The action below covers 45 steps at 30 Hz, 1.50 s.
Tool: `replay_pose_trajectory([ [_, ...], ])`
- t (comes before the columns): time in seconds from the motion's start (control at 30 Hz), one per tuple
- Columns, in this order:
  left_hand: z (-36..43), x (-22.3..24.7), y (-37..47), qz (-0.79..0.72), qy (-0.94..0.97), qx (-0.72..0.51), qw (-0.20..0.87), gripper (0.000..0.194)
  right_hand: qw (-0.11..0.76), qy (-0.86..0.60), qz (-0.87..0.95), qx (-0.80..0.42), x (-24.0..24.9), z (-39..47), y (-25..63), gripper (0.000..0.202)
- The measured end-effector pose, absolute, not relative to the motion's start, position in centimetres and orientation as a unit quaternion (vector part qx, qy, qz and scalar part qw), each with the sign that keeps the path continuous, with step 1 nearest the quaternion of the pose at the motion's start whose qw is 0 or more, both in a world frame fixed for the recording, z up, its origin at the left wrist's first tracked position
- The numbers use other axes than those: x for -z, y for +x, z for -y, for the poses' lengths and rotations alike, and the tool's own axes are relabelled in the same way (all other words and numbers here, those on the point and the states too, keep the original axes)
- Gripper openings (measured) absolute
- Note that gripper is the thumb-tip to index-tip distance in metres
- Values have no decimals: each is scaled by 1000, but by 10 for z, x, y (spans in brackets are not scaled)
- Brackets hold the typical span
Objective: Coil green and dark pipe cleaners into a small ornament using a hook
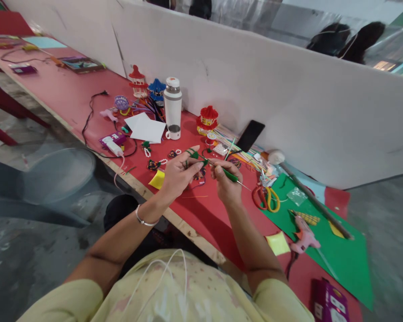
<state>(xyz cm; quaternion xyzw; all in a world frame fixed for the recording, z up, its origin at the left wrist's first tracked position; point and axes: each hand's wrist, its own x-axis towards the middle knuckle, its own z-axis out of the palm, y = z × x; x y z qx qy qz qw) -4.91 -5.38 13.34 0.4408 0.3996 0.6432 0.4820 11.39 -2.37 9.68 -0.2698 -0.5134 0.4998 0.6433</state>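
Observation:
My right hand [229,181] is closed around a crochet hook [230,175] with a green handle and thin metal ends. Its far tip meets a small piece of green yarn work [204,162]. My left hand [180,172] pinches that piece, and green yarn is wound about its raised finger. Both hands hover over the red table's near side. Beneath and beside them lie beaded yarn trinkets [152,165] and a yellow sticky pad [157,179]. Orange-and-yellow scissors [267,198] rest to the right of my right hand.
A white bottle [173,109] and small red and blue pagoda-like crafts [208,120] stand along the partition. A phone [251,136] leans there. On the right, a pink glue gun [304,237] and a stick lie on a green sheet [351,264]. Cords and a purple power strip [112,141] are at left.

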Motion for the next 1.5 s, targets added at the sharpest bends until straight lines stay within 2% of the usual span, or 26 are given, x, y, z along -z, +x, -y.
replay_pose_trajectory([
  [0.27,55,-135,-49,-386,378,-656,526,58,642,-279,523,-486,-97,24,113,17],
  [0.47,61,-134,-53,-404,440,-623,505,72,650,-280,515,-484,-100,24,112,18],
  [0.8,65,-124,-59,-386,449,-623,512,56,658,-266,510,-486,-101,24,111,14],
  [0.9,65,-127,-59,-377,417,-622,545,57,652,-273,522,-477,-99,25,111,15],
  [1.13,62,-134,-54,-367,333,-644,583,74,629,-287,605,-395,-105,35,112,7],
  [1.3,65,-133,-52,-372,378,-635,561,76,620,-296,664,-295,-113,45,113,7],
  [1.5,71,-132,-57,-358,372,-638,571,71,632,-320,658,-256,-120,55,107,7],
])
